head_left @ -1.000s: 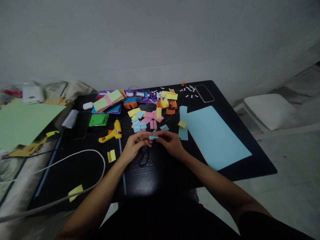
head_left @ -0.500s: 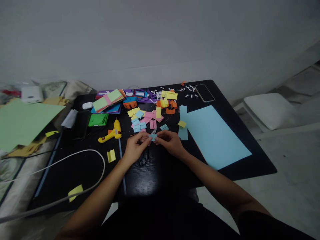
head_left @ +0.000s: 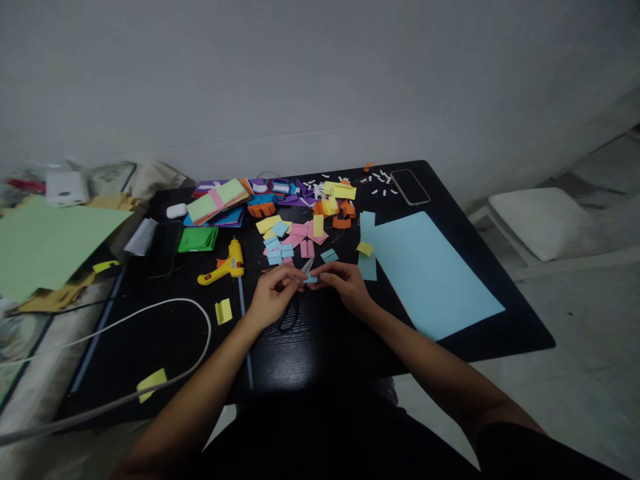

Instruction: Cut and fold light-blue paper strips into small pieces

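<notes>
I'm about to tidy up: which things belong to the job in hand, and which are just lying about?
Likely in use:
small blue paper, held by the left hand and right hand
scissors
folded blue pieces
perhaps the glue gun

Likely just lying about:
phone
small white case

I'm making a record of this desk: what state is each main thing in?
Small blue paper piece, pinched between the left hand and right hand
Scissors, lying partly hidden by the left hand
Hot glue gun, lying on its side; power unclear
Smartphone, lying flat, screen dark
Large light-blue sheet, flat, unfolded
Green paper stack, folded
</notes>
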The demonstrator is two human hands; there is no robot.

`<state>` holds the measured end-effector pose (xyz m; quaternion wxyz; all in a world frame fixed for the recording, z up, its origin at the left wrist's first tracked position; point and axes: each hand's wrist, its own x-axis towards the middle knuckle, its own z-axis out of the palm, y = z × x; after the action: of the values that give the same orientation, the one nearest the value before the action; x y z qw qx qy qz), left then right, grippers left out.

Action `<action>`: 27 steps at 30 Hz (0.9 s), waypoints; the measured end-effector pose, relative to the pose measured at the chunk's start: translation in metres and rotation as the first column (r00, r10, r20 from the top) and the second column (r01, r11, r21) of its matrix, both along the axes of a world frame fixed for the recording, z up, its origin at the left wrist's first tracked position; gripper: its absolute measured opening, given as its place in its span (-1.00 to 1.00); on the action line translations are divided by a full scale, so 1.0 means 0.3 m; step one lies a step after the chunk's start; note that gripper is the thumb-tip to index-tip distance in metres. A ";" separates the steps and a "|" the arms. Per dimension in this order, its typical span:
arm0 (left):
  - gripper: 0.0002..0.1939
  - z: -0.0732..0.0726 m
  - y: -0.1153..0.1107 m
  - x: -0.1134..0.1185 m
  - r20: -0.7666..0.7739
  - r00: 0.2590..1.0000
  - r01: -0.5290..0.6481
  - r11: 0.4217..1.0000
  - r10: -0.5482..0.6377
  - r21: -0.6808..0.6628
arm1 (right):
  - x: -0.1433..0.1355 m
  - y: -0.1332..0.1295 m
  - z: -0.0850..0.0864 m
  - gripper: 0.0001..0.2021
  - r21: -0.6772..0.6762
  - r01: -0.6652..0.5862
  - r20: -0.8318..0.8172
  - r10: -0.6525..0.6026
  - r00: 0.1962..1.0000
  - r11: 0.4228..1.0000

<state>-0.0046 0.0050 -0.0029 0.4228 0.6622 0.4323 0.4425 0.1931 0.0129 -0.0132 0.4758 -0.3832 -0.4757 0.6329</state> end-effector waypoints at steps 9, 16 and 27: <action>-0.85 0.008 -0.007 -0.002 -0.065 0.997 -0.022 0.993 0.029 0.119 | -0.021 -0.009 -0.019 -0.71 0.051 0.066 0.025 -0.067 0.997 0.997; -0.84 -0.028 -0.004 0.003 -0.090 0.990 -0.106 0.992 0.113 0.070 | -0.024 -0.016 -0.033 -0.71 0.066 0.092 0.054 -0.096 0.994 0.994; -0.87 -0.017 -0.014 0.004 -0.204 0.970 -0.087 0.975 0.130 0.206 | -0.024 -0.004 -0.031 -0.75 -0.014 0.012 0.066 -0.011 0.998 1.000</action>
<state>-0.0035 0.0007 -0.0081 0.2812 0.7200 0.4659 0.4306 0.1860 0.0118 -0.0225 0.4608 -0.4099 -0.4843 0.6206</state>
